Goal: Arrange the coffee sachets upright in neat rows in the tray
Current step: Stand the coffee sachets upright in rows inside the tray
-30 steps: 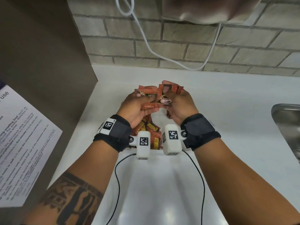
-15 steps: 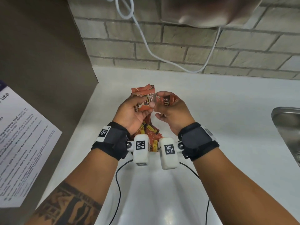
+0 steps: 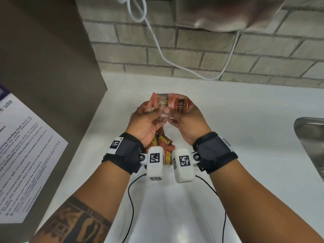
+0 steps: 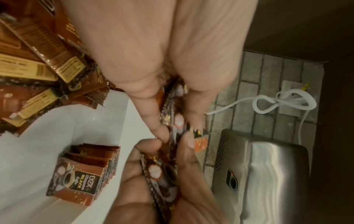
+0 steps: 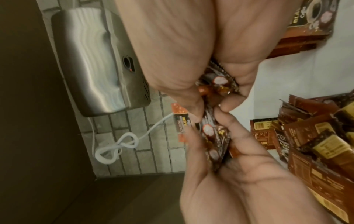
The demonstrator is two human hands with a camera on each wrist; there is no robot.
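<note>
I hold both hands together above the tray [image 4: 57, 118]: my left hand [image 3: 147, 122] pinches a few sachets [image 3: 154, 103], my right hand [image 3: 185, 123] grips others [image 3: 181, 106]. Loose sachets [image 3: 162, 142] lie below my wrists.

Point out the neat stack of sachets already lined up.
In the left wrist view, the neat stack stands lower left on the white tray floor, below the loose pile.

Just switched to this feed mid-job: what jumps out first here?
Both hands meet above the white counter, the left hand and right hand each gripping a bunch of orange-brown coffee sachets. Beneath the wrists lies a loose heap of sachets, and the left wrist view shows a neat row of sachets standing together. A steel dispenser hangs on the brick wall behind.
</note>
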